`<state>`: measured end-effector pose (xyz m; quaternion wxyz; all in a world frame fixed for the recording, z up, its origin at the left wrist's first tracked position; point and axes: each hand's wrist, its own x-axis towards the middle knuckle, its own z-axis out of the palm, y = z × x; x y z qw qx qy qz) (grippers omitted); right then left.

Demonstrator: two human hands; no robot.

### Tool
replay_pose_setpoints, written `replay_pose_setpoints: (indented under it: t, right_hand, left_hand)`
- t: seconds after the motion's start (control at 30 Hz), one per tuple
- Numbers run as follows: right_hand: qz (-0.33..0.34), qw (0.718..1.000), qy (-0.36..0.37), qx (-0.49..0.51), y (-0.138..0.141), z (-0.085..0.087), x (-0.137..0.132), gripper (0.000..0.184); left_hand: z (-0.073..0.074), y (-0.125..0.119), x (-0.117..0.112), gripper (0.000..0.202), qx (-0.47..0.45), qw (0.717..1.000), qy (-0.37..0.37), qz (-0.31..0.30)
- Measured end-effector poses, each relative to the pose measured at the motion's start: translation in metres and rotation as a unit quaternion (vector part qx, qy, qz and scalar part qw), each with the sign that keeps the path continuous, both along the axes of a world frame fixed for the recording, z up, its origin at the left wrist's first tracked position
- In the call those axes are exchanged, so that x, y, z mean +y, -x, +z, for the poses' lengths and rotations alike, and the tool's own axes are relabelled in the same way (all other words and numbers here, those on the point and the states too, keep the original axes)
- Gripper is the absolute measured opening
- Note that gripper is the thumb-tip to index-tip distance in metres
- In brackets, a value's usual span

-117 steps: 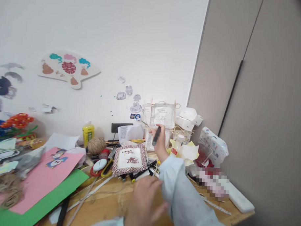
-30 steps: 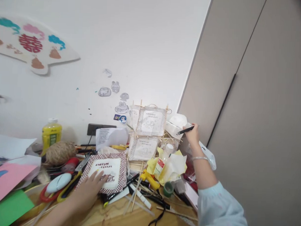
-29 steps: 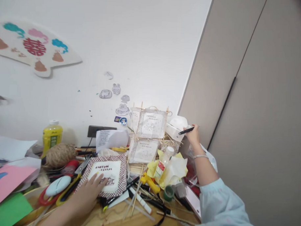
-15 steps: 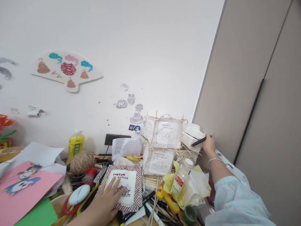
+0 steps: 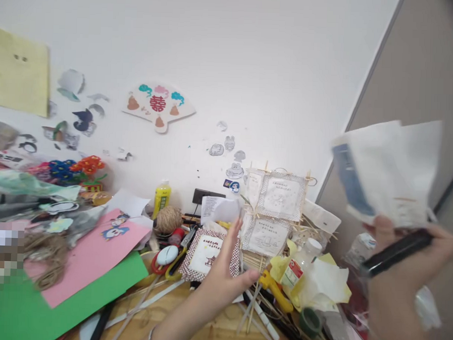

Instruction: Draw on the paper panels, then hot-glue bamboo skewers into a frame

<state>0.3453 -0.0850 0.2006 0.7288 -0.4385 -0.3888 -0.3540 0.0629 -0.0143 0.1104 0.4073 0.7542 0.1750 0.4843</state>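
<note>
My left hand [image 5: 225, 269] is raised over the front of the table, its fingers stretched out and nothing in them. Just behind it lies a small picture panel [image 5: 199, 253] with a red-and-white lattice border, partly covered by the fingers. My right hand [image 5: 409, 265] is lifted at the right, closed on a black marker [image 5: 398, 253] and some white paper [image 5: 393, 171] with a blue patch. That paper is blurred, so its exact kind is unclear. Behind and between the hands stands a stick frame [image 5: 283, 197] carrying drawn panels.
Several craft things crowd the table: a green sheet [image 5: 114, 285], a pink sheet [image 5: 93, 254], a twine ball [image 5: 168, 219], a yellow bottle [image 5: 161, 197], a glue gun [image 5: 276, 291] and a clear bottle [image 5: 301, 262]. A tissue box [image 5: 323, 215] is beside the frame.
My left hand has lifted off the lattice-bordered panel. My right hand has come back from the tissue box and now holds white paper along with the marker. The view has swung left.
</note>
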Motion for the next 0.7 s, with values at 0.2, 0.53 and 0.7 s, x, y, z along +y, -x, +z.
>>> replay_pose_setpoints:
  t: [0.2,0.53,0.7]
  right_hand:
    - [0.227,0.960,0.141,-0.085,0.155,-0.053,0.008,0.035]
    - [0.396,0.882,0.228,-0.113,0.181,-0.047,0.023,0.040]
    - [0.387,0.887,0.250,-0.019,0.172,-0.043,0.024,0.036]
  left_hand:
    - [0.025,0.002,-0.005,0.126,-0.188,0.980,0.050,0.046]
    - [0.034,0.072,0.022,0.094,-0.134,0.981,0.133,0.044]
    - [0.037,0.089,0.024,0.106,-0.030,0.996,0.029,0.079]
